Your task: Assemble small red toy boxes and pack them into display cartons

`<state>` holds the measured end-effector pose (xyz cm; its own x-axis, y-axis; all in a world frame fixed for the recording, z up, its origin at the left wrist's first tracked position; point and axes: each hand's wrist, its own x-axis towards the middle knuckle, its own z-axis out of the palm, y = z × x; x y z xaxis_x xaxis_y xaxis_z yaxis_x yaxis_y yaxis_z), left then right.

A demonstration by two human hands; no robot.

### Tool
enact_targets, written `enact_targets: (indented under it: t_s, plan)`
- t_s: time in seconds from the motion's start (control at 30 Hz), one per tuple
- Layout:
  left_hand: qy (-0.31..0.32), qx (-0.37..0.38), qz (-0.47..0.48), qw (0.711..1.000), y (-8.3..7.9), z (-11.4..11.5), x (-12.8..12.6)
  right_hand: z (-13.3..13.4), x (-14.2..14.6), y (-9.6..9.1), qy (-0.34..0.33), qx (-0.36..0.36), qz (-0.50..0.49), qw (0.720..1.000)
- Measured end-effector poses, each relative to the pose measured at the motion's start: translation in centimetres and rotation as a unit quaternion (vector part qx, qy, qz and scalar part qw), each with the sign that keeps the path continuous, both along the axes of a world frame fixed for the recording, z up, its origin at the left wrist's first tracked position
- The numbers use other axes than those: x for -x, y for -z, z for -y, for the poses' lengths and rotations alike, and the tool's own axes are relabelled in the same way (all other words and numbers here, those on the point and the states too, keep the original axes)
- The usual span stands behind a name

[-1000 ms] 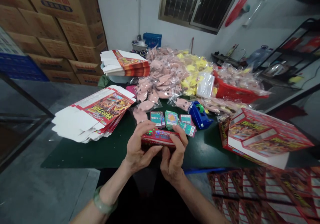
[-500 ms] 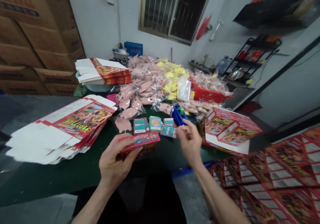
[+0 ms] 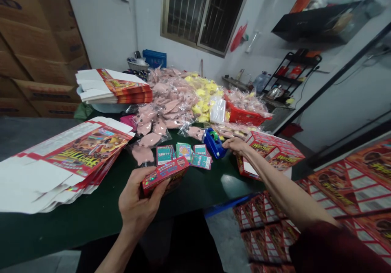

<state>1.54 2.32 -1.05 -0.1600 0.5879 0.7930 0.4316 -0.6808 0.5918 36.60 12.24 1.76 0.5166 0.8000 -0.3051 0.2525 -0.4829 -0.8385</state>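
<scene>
My left hand (image 3: 136, 202) is closed round a small red printed box (image 3: 166, 173), held just above the near edge of the dark green table (image 3: 100, 208). My right hand (image 3: 234, 145) is stretched out to the right, its fingers bent and resting at the blue tape dispenser (image 3: 214, 143), beside an assembled red carton (image 3: 269, 155). What its fingertips hold, if anything, is hidden. Small card packs (image 3: 183, 153) lie between the two hands.
Stacks of flat red-and-white cartons (image 3: 64, 159) lie at the left and at the back (image 3: 113, 86). Bagged pink toys (image 3: 171, 102) and yellow toys (image 3: 207, 92) are heaped behind, with a red basket (image 3: 244, 116). More red cartons (image 3: 336, 199) are stacked at right. Brown boxes (image 3: 33, 49) line the left wall.
My right hand left the small red box and reached right and forward to the tape dispenser. My left hand kept the box. The view swung to the right.
</scene>
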Motion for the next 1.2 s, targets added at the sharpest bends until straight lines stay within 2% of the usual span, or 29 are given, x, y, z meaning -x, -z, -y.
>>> enact_targets:
  t_s: [0.1,0.23,0.37,0.47,0.6,0.7,0.83,0.97,1.03,1.13,1.17,1.2]
  plan:
    - [0.010,0.012,0.004,1.000,0.2,0.0,0.1,-0.2,0.4,0.2,0.037,0.006,-0.042,0.998]
    - [0.013,0.017,0.012,1.000,0.2,-0.1,0.1,-0.2,1.0,1.0,0.092,-0.047,-0.090,0.991]
    - [0.011,0.013,0.013,1.000,0.2,-0.1,0.1,1.5,1.3,2.2,0.127,-0.118,-0.113,0.978]
    - [0.011,0.007,0.016,1.000,0.3,-0.2,0.1,3.1,1.8,3.9,0.137,-0.147,-0.118,0.972]
    - [0.007,0.009,0.025,1.000,0.3,-0.1,0.1,3.5,2.7,6.1,0.143,-0.137,-0.101,0.975]
    - [0.001,0.008,0.028,1.000,0.0,-0.1,0.0,3.0,2.8,6.6,0.140,-0.119,-0.064,0.981]
    - [0.003,0.012,0.041,0.999,-0.1,0.0,-0.2,3.2,2.4,5.9,0.126,-0.110,0.003,0.986]
    - [0.020,0.037,0.059,0.997,-0.1,0.1,-0.2,5.7,3.9,5.1,0.113,-0.142,0.049,0.982]
    - [0.033,0.045,0.056,0.997,-0.2,0.2,-0.2,8.0,6.1,4.4,0.105,-0.177,0.064,0.977]
    - [0.045,0.052,0.056,0.996,-0.2,0.4,-0.2,12.0,11.4,2.5,0.056,-0.234,0.055,0.969]
    - [0.042,0.053,0.060,0.996,-0.2,0.4,-0.2,13.2,13.5,1.7,0.010,-0.251,0.032,0.967]
    - [0.036,0.054,0.062,0.996,-0.2,0.5,-0.2,14.2,15.7,0.9,-0.057,-0.291,-0.031,0.955]
